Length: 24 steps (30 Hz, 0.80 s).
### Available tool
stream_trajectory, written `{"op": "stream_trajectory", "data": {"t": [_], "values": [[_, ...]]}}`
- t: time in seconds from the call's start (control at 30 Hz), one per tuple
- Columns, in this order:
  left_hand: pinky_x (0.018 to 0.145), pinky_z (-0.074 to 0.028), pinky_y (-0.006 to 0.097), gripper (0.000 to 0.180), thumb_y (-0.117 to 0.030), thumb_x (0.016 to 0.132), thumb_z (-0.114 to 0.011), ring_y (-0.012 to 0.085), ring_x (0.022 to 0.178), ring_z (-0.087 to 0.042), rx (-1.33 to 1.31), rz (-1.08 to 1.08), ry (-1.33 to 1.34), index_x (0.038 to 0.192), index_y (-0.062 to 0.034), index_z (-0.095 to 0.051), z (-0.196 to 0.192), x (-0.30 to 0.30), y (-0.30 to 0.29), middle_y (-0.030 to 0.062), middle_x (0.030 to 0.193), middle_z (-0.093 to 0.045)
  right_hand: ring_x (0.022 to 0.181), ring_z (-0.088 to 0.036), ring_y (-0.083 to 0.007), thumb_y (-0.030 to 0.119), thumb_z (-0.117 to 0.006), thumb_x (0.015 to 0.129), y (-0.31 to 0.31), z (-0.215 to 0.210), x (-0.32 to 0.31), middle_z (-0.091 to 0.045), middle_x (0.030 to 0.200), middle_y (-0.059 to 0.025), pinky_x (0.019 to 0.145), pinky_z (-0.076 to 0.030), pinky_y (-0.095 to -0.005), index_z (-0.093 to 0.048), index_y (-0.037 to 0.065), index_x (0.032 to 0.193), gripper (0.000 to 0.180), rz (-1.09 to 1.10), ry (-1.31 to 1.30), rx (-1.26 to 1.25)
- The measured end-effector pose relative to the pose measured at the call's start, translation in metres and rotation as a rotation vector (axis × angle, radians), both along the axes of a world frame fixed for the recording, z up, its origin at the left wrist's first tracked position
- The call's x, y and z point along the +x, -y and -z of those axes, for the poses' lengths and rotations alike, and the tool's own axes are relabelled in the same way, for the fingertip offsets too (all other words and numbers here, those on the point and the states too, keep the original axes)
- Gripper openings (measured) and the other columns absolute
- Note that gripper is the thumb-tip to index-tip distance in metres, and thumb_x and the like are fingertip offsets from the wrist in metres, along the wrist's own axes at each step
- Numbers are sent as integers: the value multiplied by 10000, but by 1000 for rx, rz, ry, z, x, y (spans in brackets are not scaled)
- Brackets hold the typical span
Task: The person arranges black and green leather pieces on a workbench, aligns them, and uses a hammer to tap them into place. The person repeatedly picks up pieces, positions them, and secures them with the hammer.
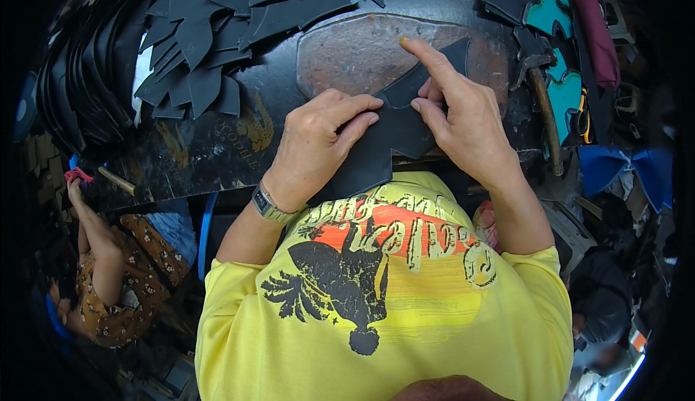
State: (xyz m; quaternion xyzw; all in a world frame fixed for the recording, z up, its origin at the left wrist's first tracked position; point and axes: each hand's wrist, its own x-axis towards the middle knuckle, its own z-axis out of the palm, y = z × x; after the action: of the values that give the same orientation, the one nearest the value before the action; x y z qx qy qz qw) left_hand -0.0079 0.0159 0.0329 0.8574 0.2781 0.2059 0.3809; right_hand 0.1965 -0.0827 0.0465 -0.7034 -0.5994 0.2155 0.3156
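A black, flat cut piece (376,144), like shoe-upper leather, lies over the table's front edge between my hands. My left hand (317,140) is closed, pinching its upper edge between thumb and forefinger. My right hand (463,111) holds the piece with its thumb and curled fingers, while the forefinger stretches away with a yellowish smear on its tip. The piece's pointed far end reaches past my right hand onto a worn brown slab (344,57) set on the table. How the curled right fingers grip underneath is hidden.
Stacks of black cut pieces (192,46) cover the table's left and back. On the right are a hammer (544,111), teal cut pieces (572,100), orange-handled scissors (583,115) and a maroon cloth (597,39). Another person (123,278) sits at the lower left.
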Motion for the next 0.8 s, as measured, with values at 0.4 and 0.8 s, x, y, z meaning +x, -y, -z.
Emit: {"op": "stream_trajectory", "data": {"t": [0.4,0.8], "values": [[716,-565,378,203,-87,886,-762,298,772,-702,25,28,-12,1085,-50,-768,1,2,-2,117,866,-685,747,-673,-402,-19,-720,851,0,4,-2,-658,781,-194,683,-538,-498,-492,156,1498,708,4,32,31],[880,-546,383,294,-62,867,-747,284,1027,-690,287,149,-152,1161,-55,-747,-7,0,0,117,1146,-685,775,-687,-382,-16,-719,852,1,3,-3,-672,812,-189,709,-551,-477,-503,171,1500,709,8,44,3]]}}
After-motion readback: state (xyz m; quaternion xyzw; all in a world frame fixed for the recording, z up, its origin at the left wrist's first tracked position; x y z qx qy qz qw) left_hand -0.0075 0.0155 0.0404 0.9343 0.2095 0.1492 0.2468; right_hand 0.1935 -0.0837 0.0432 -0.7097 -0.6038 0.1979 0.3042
